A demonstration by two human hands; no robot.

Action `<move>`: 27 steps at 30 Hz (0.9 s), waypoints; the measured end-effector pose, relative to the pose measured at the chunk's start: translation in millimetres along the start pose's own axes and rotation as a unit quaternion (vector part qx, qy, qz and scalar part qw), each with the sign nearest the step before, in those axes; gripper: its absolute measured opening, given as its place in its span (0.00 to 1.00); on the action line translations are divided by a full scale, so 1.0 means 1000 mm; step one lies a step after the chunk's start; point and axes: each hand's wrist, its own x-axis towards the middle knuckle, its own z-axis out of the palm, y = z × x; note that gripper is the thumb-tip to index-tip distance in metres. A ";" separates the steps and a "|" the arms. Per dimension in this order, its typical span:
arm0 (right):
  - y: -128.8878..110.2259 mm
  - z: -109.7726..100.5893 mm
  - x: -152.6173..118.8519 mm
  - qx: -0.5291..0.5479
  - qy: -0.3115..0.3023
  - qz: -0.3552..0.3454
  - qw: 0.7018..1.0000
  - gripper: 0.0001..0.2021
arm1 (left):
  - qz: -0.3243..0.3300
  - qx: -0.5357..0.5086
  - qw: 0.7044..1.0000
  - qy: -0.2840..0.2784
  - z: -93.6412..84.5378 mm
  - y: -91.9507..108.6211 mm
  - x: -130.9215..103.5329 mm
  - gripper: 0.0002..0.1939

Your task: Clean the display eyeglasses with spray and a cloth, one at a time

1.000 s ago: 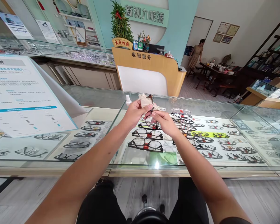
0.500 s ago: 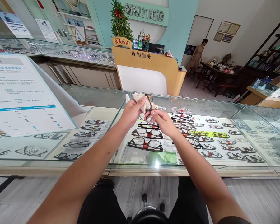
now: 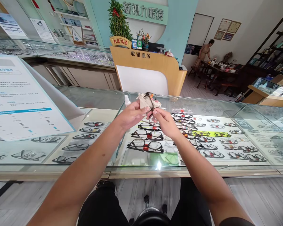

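Above the glass counter I hold a pair of dark-framed eyeglasses between my hands. My left hand is closed on a crumpled beige cloth, which lies against the lens area of the eyeglasses. Pinched in the fingers of my right hand is the frame of the same eyeglasses, near its lower end. The fingertips of both hands nearly meet, and part of the frame is hidden by cloth and fingers. A small white spray bottle stands just beyond my left hand.
Beneath my hands, the glass display counter holds rows of eyeglasses. A large white printed sign stands at the left. Beyond are a wooden cash desk and a person beside a dark table.
My left thumb and the cloth have shifted slightly over the eyeglasses, whose frame is turned a little. The view has moved slightly. The person at the back now leans toward the table.
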 end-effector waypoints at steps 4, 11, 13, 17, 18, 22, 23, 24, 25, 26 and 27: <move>-0.001 -0.001 -0.001 -0.010 0.001 -0.012 1.000 0.21 | -0.007 0.023 0.999 0.028 -0.004 -0.005 0.001 0.18; 0.000 -0.001 0.000 -0.026 0.003 -0.006 1.000 0.22 | -0.012 0.047 0.998 0.027 -0.007 -0.003 0.001 0.19; 0.000 0.000 0.000 -0.023 0.002 -0.004 1.000 0.21 | -0.001 0.036 0.999 0.019 -0.003 -0.001 0.000 0.19; 0.001 0.001 -0.001 -0.016 -0.004 -0.004 1.000 0.20 | 0.007 0.022 0.999 0.025 0.003 0.001 0.000 0.19; 0.001 0.001 -0.001 -0.015 -0.005 -0.002 1.000 0.21 | 0.011 0.020 0.999 0.029 0.003 0.001 0.000 0.18; -0.002 0.000 -0.001 0.004 -0.013 0.013 1.000 0.22 | 0.037 0.031 0.999 0.025 0.005 0.000 0.000 0.18; -0.003 -0.001 0.000 0.012 -0.017 0.015 1.000 0.22 | 0.041 0.044 0.998 0.017 0.006 0.000 0.000 0.19; -0.005 -0.002 0.000 0.019 -0.021 0.018 0.999 0.22 | 0.045 0.059 0.997 0.011 0.006 0.000 -0.001 0.19; -0.006 -0.003 0.000 0.025 -0.025 0.021 0.999 0.23 | 0.050 0.073 0.996 0.009 0.007 0.000 -0.001 0.20; -0.007 -0.003 0.001 0.029 -0.028 0.024 0.999 0.23 | 0.056 0.086 0.995 0.012 0.007 0.000 -0.001 0.20; -0.008 -0.004 0.001 0.032 -0.029 0.027 0.999 0.24 | 0.062 0.096 0.993 0.019 0.007 0.000 -0.001 0.21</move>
